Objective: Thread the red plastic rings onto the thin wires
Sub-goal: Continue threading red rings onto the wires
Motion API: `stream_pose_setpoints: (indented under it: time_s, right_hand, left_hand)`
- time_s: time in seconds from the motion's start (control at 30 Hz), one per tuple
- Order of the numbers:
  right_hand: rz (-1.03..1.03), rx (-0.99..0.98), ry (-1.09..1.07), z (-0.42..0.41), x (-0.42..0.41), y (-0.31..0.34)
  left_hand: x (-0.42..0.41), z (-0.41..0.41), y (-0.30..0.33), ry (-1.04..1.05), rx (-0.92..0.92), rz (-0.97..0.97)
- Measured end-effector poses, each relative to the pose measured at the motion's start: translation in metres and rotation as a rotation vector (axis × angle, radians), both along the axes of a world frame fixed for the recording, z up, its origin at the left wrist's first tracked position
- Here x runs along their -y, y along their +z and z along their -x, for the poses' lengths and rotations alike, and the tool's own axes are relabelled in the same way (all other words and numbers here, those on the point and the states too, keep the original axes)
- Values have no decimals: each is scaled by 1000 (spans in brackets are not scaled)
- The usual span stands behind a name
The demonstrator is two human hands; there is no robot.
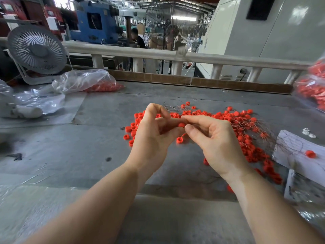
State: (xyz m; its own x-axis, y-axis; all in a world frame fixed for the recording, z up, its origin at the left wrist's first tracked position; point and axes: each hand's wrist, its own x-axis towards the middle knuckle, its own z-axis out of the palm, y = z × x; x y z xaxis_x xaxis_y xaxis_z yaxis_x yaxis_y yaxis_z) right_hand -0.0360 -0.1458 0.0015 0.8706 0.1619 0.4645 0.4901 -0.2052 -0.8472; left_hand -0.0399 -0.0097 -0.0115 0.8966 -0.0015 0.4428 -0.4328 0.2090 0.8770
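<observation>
Red ring [181, 125] between hands [182, 131] — wire indiscernible

hands [182, 131]: 2 | fans [37, 49]: 2 | red rings [242, 120]: too many to count

This is a factory floor, a large industrial hall. A high roof of steel trusses [175, 4] spans the background, and a big blue machine [95, 22] stands beside red machinery [26, 13] and a grey machine housing [263, 32]. Tall pedestal fans [165, 29] line the aisle, and the worn grey workbench [88, 147] holds bulk bags of red parts [103, 87].
</observation>
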Motion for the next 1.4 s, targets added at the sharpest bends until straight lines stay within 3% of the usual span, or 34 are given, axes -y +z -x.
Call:
stream_pose_setpoints:
  time_s: [0.23, 0.63, 1.0, 1.4]
  right_hand:
    - [-3, -47, 28, -1, 2, 1]
    - [-108, -78, 113, 0, 0, 1]
    - [-248, -183, 62, -4, 0, 0]
    - [-210, -154, 67, -2, 2, 2]
  left_hand:
    - [3, 1, -1, 143, 65, -172]
    - [-2, 1, 0, 212, 119, -294]
    - [1, 1, 3, 13, 32, -180]
    - [3, 5, 7, 15, 15, -96]
